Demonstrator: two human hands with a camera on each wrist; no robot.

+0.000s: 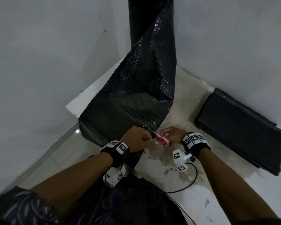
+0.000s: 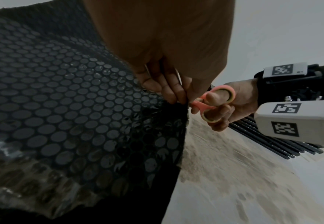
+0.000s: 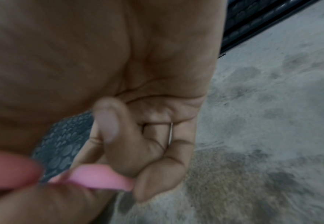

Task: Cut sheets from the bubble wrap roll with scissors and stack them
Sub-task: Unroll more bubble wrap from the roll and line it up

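Observation:
A tall black bubble wrap roll (image 1: 151, 23) stands in the corner, and its loose sheet (image 1: 133, 98) hangs down toward me. My left hand (image 1: 136, 138) pinches the sheet's near right edge (image 2: 178, 104). My right hand (image 1: 170, 135) holds pink-handled scissors (image 1: 49, 139), thumb and fingers through the loops (image 2: 214, 103). The blades sit at the edge just beside the left fingers. In the right wrist view the pink handle (image 3: 98, 177) shows blurred against my curled fingers (image 3: 157, 166). A stack of cut black sheets (image 1: 238, 127) lies on the floor at the right.
Grey walls meet behind the roll. A stained pale floor (image 1: 177, 172) lies under my hands, with glossy tiles (image 1: 60, 153) at the left. A black cable (image 1: 190, 181) loops on the floor near my right wrist. My patterned clothing fills the bottom of the head view.

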